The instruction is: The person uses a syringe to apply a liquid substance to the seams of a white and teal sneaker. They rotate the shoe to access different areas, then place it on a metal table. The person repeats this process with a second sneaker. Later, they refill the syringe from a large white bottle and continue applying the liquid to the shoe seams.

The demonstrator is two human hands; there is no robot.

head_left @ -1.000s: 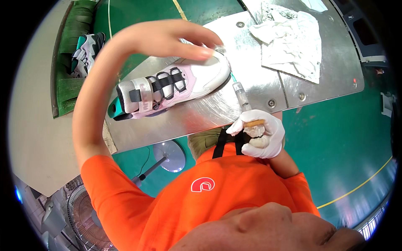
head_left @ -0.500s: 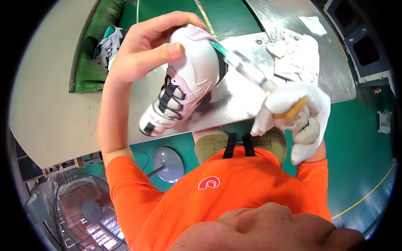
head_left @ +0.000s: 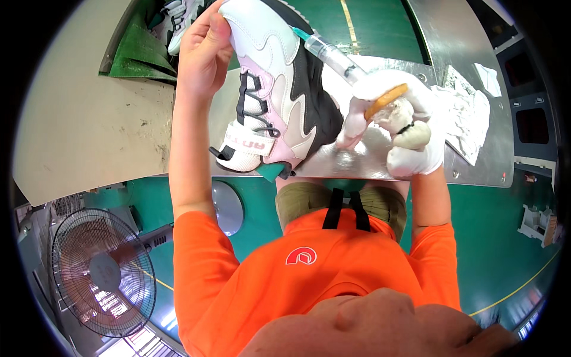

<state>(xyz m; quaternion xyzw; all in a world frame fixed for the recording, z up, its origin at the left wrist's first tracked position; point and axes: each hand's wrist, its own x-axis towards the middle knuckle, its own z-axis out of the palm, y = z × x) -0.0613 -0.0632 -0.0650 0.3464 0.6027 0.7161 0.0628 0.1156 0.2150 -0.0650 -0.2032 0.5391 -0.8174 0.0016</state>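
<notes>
Pinched white-and-pink leathery sneaker (head_left: 279,98), toe away, in left hand (head_left: 205,56); clasped clear, green-tipped plastic syringe (head_left: 332,58) in right hand (head_left: 428,113), slanted leftward to forefoot.

Crumpled white cloth (head_left: 471,122) on the metal worktop (head_left: 491,162) at right, small white sheet (head_left: 489,80) near it, pedestal fan (head_left: 105,272) lower left, its round grey base (head_left: 229,208) on green floor (head_left: 493,238).

The shoe (head_left: 276,89), lying toe-right on the metal table (head_left: 360,162) a second ago, now points toe-far, its black side panel (head_left: 315,98) showing; the left hand (head_left: 205,53) has gone from over the toe (head_left: 259,27) to gripping its left side; the gloved right hand (head_left: 404,119) has moved in from the table's near edge; the syringe (head_left: 333,58) now slants far-left.
</notes>
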